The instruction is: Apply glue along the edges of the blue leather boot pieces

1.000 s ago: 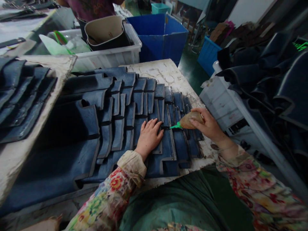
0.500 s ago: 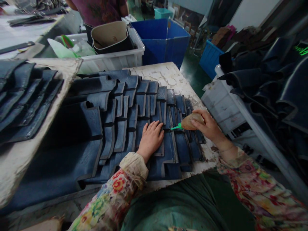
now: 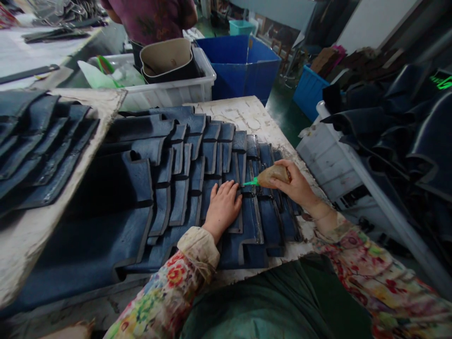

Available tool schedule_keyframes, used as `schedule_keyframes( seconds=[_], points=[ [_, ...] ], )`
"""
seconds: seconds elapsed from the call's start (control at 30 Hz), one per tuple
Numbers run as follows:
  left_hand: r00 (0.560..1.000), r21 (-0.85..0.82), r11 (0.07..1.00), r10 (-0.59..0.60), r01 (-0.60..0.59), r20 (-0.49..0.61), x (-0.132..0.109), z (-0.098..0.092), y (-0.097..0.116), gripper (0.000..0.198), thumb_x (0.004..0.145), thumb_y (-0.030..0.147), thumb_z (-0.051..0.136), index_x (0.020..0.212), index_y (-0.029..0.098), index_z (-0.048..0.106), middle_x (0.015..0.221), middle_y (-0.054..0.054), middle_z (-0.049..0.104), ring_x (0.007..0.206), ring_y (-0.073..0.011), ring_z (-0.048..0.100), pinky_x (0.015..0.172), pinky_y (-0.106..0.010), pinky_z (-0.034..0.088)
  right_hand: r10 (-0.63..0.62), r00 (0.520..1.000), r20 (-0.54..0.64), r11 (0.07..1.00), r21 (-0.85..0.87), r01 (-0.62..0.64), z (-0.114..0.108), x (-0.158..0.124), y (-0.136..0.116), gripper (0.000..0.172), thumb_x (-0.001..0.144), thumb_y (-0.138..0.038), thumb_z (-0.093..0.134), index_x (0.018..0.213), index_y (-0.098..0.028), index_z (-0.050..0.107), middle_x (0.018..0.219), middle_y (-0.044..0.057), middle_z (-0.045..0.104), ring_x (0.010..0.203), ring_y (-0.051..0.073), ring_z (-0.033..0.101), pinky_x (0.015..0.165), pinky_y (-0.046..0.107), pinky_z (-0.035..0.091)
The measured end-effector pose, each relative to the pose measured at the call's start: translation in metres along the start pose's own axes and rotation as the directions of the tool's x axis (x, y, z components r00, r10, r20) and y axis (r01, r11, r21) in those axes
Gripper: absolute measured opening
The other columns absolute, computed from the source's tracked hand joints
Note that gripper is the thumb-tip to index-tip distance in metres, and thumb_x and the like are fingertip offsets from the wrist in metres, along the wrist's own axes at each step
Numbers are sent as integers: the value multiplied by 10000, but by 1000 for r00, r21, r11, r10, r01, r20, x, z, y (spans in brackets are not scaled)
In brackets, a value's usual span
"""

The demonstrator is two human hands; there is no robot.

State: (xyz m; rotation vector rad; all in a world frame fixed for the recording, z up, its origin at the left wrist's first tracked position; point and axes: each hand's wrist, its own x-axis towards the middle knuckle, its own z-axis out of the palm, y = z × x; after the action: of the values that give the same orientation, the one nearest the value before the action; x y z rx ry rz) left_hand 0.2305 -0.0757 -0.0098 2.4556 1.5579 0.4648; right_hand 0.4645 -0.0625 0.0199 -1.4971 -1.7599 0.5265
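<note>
Overlapping dark blue leather-like panels with grey edges lie in rows across a worn white table. My left hand rests flat on the panels, fingers together and stretched out. In my right hand is a brownish glue bottle, tilted to the left. Its green nozzle points at a panel's edge just right of my left fingertips; whether it touches cannot be made out. Shiny wet-looking strips run along the edges of several panels at the right.
A board at the left bears more blue panels. Behind the table stand a white bin and a blue bin; a person stands beyond. At the right, a white crate holds dark pieces.
My right hand has moved left with the glue bottle, bringing the nozzle closer to my left fingertips. My left hand stays on the panels. The whole view has shifted slightly.
</note>
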Motion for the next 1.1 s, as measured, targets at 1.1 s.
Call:
schedule_keyframes(
  seconds=[1.1],
  points=[
    [1000, -25, 1000, -10, 10, -21, 0, 0, -1, 376, 921, 328, 397, 1264, 208, 491, 1353, -36, 506, 1267, -184, 427, 1123, -443, 243, -205, 963, -174, 970, -167, 177, 4, 73, 29, 425, 729, -388, 643, 1083, -211, 490, 1074, 85, 537, 1054, 253, 529, 933, 419, 438]
  ],
)
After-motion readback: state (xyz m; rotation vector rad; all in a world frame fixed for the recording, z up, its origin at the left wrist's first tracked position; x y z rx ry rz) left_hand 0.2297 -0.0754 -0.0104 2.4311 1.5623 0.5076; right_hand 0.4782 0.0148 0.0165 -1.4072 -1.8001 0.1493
